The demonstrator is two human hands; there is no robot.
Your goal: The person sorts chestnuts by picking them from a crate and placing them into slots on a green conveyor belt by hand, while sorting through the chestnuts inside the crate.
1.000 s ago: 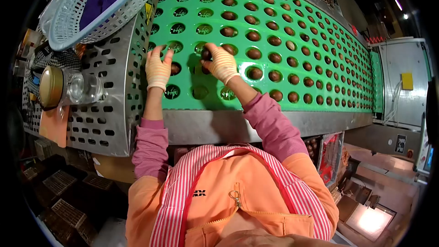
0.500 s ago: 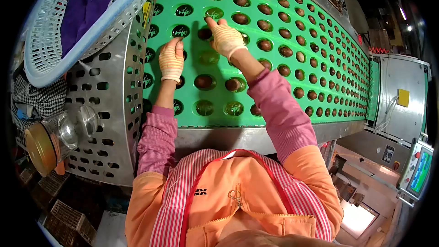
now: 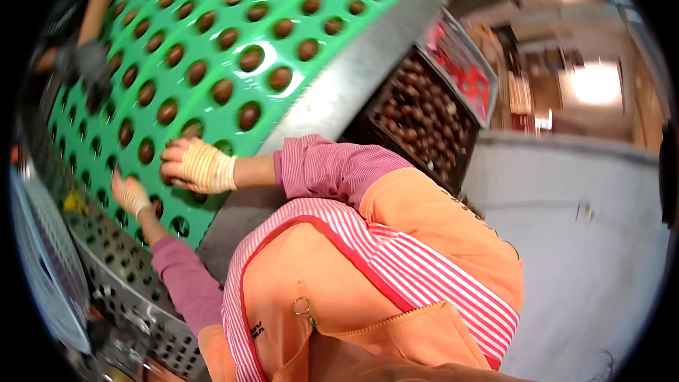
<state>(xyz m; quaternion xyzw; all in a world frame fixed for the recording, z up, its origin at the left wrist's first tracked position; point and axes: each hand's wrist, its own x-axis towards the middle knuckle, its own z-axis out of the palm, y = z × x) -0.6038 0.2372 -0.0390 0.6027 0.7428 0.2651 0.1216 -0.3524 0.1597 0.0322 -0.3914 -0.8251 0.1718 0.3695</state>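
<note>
My right hand [image 3: 196, 166], in a striped, fingerless knit glove, bends over the green pocketed belt [image 3: 233, 110]. Its fingers curl around a dark brown, egg-shaped piece [image 3: 167, 179], which they partly cover. My left hand [image 3: 130, 194], gloved the same way, lies low over the belt to the left. Its finger points outward beside the pockets, and no piece shows in it. Similar brown pieces [image 3: 222, 90] sit singly in many pockets, while several pockets near my left hand look dark inside.
Another person's dark-gloved hand [image 3: 90, 67] reaches over the belt's far side. A metal edge [image 3: 329, 88] borders the belt. Beyond it stand a dark crate [image 3: 368, 127] of brown pieces and a grey bin [image 3: 477, 53] with red material. A light-blue basket [image 3: 46, 240] is at left.
The view has swung to the right, bringing the crate and the other person's hand into sight. My right hand has curled its fingers near the belt's front edge; my left hand stays beside it.
</note>
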